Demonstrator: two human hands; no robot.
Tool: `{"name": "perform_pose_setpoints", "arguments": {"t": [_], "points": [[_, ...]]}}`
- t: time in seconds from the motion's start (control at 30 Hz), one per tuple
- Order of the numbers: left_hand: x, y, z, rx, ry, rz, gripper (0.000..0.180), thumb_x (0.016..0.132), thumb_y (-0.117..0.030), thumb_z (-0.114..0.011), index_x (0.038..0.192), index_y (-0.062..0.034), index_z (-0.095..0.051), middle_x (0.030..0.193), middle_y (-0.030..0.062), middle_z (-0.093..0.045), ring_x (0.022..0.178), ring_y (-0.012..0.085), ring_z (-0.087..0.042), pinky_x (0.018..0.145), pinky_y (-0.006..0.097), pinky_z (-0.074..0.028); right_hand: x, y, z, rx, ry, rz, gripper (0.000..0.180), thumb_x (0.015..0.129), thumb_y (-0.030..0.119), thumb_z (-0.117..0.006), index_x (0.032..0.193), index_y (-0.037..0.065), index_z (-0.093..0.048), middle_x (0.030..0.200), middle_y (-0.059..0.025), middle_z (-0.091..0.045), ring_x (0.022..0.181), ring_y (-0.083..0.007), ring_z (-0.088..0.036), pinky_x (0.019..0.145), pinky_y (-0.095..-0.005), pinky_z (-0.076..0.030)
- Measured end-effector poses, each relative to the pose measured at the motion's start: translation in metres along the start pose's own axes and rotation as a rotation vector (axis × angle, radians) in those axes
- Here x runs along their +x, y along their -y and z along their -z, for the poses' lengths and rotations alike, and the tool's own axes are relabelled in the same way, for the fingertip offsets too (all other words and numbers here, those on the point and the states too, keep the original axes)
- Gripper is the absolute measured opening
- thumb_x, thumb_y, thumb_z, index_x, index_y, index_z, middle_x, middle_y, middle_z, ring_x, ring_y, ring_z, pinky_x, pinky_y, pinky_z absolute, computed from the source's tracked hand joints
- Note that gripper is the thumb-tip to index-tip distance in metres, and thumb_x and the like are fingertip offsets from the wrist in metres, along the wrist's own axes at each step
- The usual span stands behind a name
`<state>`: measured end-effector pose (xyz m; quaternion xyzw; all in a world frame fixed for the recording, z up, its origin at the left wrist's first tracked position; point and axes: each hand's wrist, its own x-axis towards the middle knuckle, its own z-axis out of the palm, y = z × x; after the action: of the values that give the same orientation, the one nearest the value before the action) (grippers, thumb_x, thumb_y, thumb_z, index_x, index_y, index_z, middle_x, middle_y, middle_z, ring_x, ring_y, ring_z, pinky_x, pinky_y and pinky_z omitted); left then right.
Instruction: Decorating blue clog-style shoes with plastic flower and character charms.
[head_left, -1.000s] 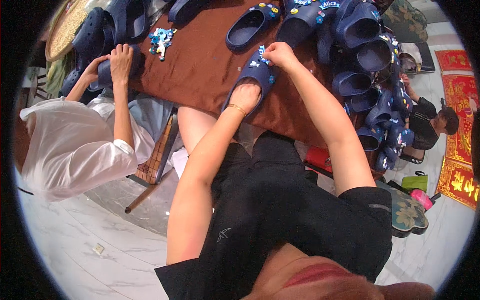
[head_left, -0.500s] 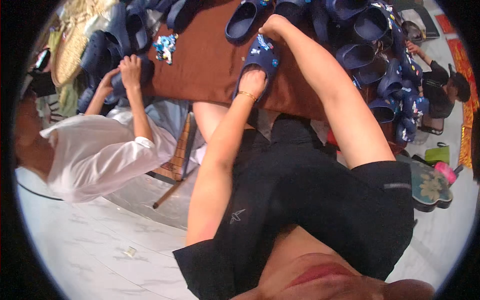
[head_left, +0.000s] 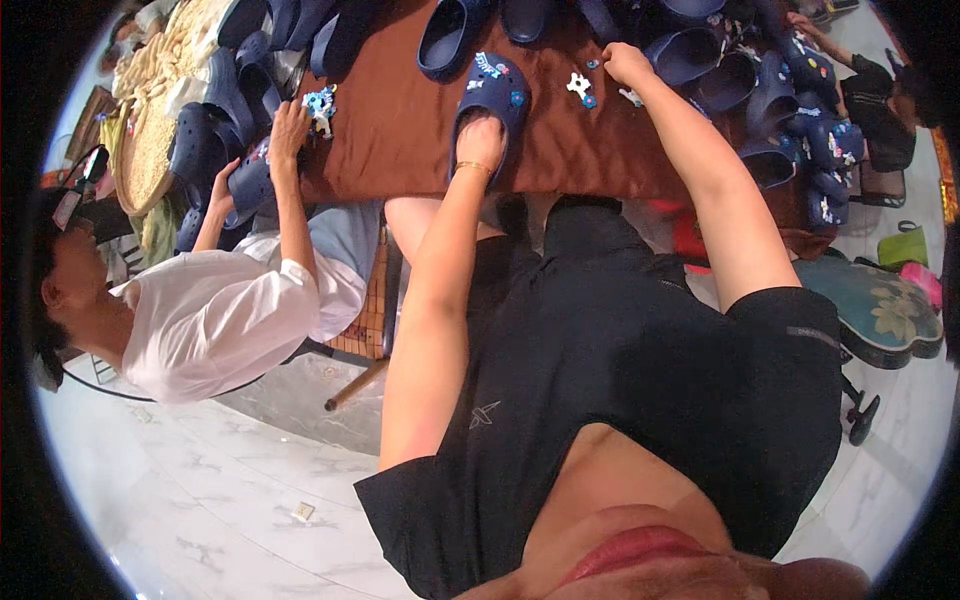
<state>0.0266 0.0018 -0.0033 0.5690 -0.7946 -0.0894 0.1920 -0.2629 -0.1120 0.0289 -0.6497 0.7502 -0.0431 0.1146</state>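
Note:
A navy clog (head_left: 495, 92) with small coloured charms on its toe lies on the brown table (head_left: 400, 130). My left hand (head_left: 480, 143) grips its heel end, a thin bracelet on the wrist. My right hand (head_left: 625, 63) is off the clog, to its right, with curled fingers touching the cloth beside loose charms (head_left: 580, 88), one white and some blue. Whether a charm sits between those fingers is hidden.
A person in a white shirt (head_left: 220, 320) sits at my left, both hands on another navy clog (head_left: 248, 182), near a cluster of charms (head_left: 320, 100). More navy clogs are heaped at right (head_left: 800, 100) and along the back (head_left: 450, 35). A floral-cushioned chair (head_left: 885, 310) stands at right.
My right hand has left the clog's toe and moved right to the loose charms. The view has tilted, so the table sits higher. My left hand stays on the clog.

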Motion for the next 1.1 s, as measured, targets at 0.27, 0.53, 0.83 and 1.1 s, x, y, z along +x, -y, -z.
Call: {"name": "perform_pose_setpoints", "arguments": {"t": [0.27,0.53,0.83,1.1], "points": [[-0.013,0.003,-0.002,0.036,0.021,-0.002,0.013,0.071,-0.015,-0.058,0.071,-0.0036,-0.053,0.074,0.018,-0.058,0.073,0.0343,-0.057,0.069,0.043,-0.045,-0.028,0.015,-0.019,-0.024,-0.032,0.198,0.031,0.072,0.021,-0.061,0.102,0.014,-0.056,0.102,-0.0127,-0.057,0.096,-0.0309,-0.055,0.081,-0.0416,-0.045],[-0.013,0.005,-0.004,0.054,0.03,0.027,0.012,0.07,-0.015,-0.059,0.07,-0.0042,-0.052,0.072,0.017,-0.057,0.072,0.0331,-0.057,0.068,0.042,-0.045,-0.021,0.037,-0.02,0.102,-0.117,0.199,0.026,0.077,0.028,-0.053,0.088,0.006,-0.061,0.086,-0.0148,-0.062,0.083,-0.0306,-0.06,0.075,-0.0415,-0.047],[0.013,0.007,0.003,0.054,0.033,0.038,0.012,0.069,-0.015,-0.058,0.066,-0.0042,-0.053,0.07,0.017,-0.058,0.069,0.0328,-0.057,0.066,0.042,-0.046,-0.014,0.114,-0.025,0.582,0.127,0.474,0.022,0.07,0.028,-0.064,0.072,0.006,-0.066,0.069,-0.0076,-0.063,0.06,-0.0164,-0.059,0.058,-0.031,-0.046],[-0.019,-0.004,-0.001,0.106,0.12,0.048,0.013,0.072,-0.012,-0.05,0.071,-0.0025,-0.059,0.073,0.0181,-0.061,0.07,0.0308,-0.06,0.065,0.041,-0.049,-0.024,0.112,-0.044,0.401,0.392,0.362,0.043,0.059,0.047,-0.068,0.057,0.004,-0.063,0.05,-0.0081,-0.057,0.045,-0.0184,-0.055,0.047,-0.0332,-0.044]]}}
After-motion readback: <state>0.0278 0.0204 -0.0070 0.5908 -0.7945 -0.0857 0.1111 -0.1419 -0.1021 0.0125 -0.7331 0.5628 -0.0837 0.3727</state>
